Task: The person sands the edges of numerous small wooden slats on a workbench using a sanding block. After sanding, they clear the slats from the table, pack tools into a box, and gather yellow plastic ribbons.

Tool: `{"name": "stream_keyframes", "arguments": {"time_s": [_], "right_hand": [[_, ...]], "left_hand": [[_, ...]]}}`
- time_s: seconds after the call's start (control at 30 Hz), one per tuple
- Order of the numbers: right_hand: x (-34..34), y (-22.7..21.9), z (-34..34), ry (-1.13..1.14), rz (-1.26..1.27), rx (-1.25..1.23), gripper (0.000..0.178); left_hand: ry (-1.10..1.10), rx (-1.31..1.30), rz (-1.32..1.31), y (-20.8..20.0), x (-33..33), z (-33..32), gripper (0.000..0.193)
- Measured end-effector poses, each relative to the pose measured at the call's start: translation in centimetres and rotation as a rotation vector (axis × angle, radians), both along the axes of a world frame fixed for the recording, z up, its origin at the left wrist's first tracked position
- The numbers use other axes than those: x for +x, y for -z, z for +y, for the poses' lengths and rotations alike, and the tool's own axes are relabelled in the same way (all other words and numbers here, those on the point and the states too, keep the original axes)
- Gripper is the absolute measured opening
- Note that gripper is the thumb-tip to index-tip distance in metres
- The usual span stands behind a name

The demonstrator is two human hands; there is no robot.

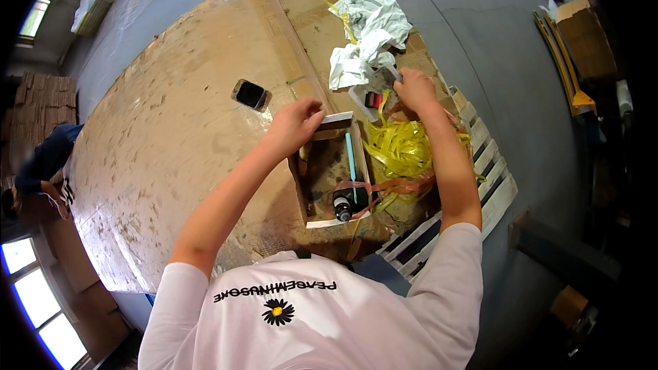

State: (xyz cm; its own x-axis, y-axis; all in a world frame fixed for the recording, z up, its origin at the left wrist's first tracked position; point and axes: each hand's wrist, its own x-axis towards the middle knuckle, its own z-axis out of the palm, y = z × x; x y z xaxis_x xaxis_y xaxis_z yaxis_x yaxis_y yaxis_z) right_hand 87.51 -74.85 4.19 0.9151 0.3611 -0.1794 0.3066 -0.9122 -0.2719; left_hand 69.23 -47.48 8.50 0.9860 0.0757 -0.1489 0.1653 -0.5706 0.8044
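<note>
My left hand (296,125) is closed, its fingers curled at the far left corner of a shallow open cardboard box (299,195); what they hold, if anything, is hidden. Inside the box are a light-blue stick (351,157) and a black bottle (343,207) lying at the near end. Farther right, my right hand (415,90) is closed on the edge of a clear plastic container (361,104). A small red and black object (373,100) shows in that container. Crumpled yellow plastic strapping (401,149) lies between the box and my right forearm, with reddish strapping (404,186) trailing over the box's rim.
A dark-screened phone-like device (249,94) lies on the cardboard-covered table (178,109). Crumpled white plastic (373,14) spreads beyond my right hand. A white slatted pallet (497,188) juts out at the right. Another person (44,161) bends at the far left edge.
</note>
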Motion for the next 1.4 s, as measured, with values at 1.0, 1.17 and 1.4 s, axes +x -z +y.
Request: {"name": "stream_keyframes", "arguments": {"time_s": [1.0, 1.17, 1.4], "right_hand": [[-9.1, -7.2, 25.3, -0.396, 0.139, 0.415, 0.037], [-12.6, -7.0, 27.0, -0.481, 0.183, 0.395, 0.029], [-14.8, -5.3, 26.9, -0.267, 0.089, 0.459, 0.032]], "left_hand": [[-0.894, -0.623, 0.247, 3.7, -19.3, 20.2, 0.039], [-1.02, -0.626, 0.134, 6.9, -22.3, 21.7, 0.046], [-0.317, 0.53, -0.092, 2.4, -27.6, 16.5, 0.077]]}}
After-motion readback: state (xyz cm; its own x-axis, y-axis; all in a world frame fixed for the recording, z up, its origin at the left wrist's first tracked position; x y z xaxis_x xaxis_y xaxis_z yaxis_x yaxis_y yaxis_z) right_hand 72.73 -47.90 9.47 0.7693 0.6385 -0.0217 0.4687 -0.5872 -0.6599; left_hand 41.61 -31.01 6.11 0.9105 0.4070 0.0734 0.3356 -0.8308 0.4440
